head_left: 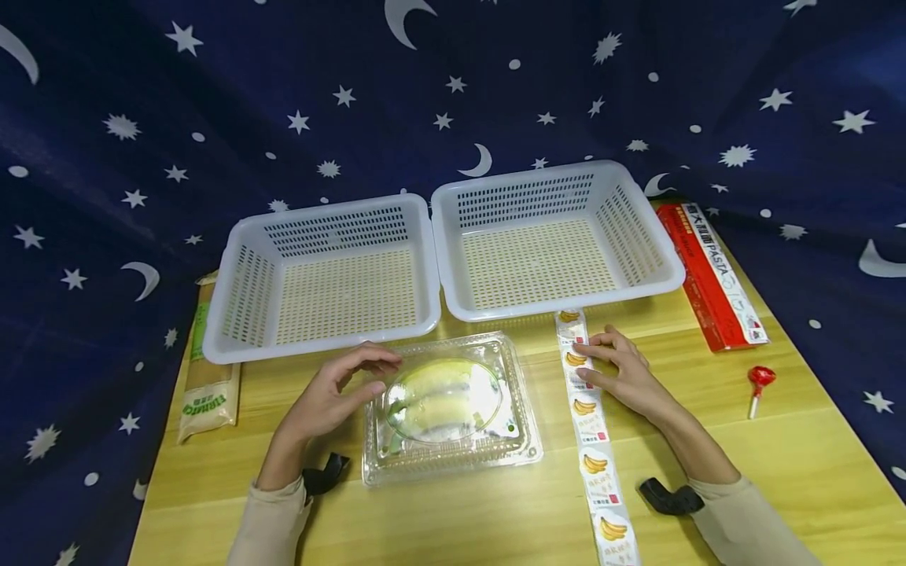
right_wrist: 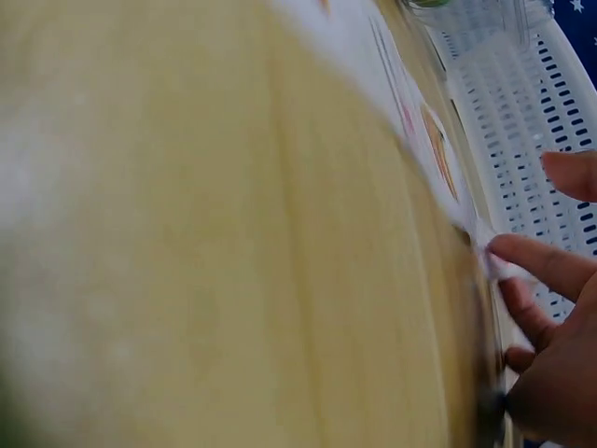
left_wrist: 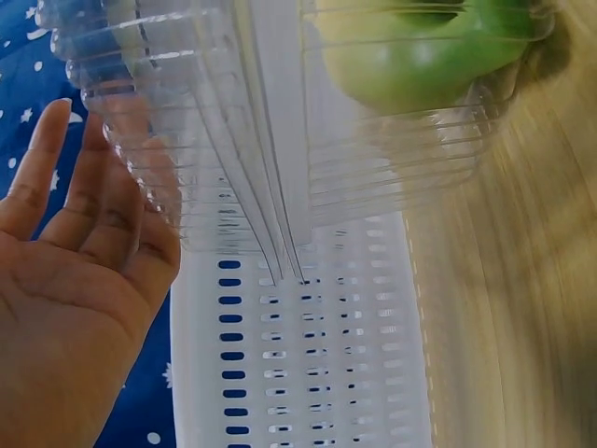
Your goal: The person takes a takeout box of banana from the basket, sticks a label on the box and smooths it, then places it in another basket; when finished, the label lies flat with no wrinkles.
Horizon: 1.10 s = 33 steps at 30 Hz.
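Far left on the wood-look table: tan packet with green lettering, partly hidden by the left white basket. Left hand, black strap at the wrist, is at the left edge of the clear plastic clamshell; fingers loosely bent, thumb well apart, nothing gripped, contact unclear. Clamshell sits flat in front of the baskets, pale green fruit inside. Right white basket stands right beside the left one. Strip of banana labels runs from its front edge toward the person, right of the clamshell. Right hand, black strap too, has fingertips on the strip's far part; fingers extended, thumb apart, no grip. Further right: red-and-white PASTA box, then red lollipop nearer the person.
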Motion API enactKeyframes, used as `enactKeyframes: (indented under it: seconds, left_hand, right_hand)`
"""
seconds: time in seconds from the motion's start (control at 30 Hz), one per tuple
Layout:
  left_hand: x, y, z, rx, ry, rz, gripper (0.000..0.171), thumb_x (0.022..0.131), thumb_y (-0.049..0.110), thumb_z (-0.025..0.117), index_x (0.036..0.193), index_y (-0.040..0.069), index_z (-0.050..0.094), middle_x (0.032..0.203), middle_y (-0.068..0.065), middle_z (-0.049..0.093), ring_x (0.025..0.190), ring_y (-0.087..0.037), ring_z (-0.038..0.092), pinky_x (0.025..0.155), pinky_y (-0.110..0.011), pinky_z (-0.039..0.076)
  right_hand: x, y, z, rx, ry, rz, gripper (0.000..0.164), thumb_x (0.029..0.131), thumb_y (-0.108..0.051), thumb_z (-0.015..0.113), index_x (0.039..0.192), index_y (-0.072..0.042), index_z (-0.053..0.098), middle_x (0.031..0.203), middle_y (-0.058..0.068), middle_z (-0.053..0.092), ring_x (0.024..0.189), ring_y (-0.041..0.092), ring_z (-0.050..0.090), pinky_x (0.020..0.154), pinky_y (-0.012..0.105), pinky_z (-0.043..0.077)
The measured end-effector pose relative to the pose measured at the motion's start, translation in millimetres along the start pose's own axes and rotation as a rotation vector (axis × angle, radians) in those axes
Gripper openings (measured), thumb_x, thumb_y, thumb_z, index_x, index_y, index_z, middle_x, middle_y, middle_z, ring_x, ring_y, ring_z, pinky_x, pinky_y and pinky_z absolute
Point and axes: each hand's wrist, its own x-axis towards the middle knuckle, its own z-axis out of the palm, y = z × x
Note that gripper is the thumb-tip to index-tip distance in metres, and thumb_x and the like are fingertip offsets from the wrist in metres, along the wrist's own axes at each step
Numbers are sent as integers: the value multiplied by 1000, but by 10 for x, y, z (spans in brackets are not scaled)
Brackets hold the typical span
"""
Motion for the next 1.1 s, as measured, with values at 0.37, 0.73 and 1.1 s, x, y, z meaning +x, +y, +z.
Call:
enactKeyframes:
  seconds: [0.37,0.73,1.1]
  left_hand:
    - [-24,39,6,6,-4,-20,38,92,-10,57,128,0,57,125,-20,61,111,-24,61,98,-31,51]
    - [-21,118,23,21,-16,-48,38,91,-10,57,127,2,59,122,-22,61,110,-26,61,97,-33,51]
    - [101,262,38,70,-115,21,42,91,-4,62,131,8,58,122,-17,63,111,-21,60,94,-38,52]
  right_hand:
    - [21,42,0,491,12,-323,52,92,16,52,141,15,38,139,6,38,112,6,57,91,13,50]
    - [-5,-66,46,762,-68,-356,50,94,18,44,144,10,39,143,2,50,120,5,53,93,14,50]
    - [-14,-356,55,670,39,-380,32,95,14,47,122,9,62,120,-2,63,116,8,53,91,14,48]
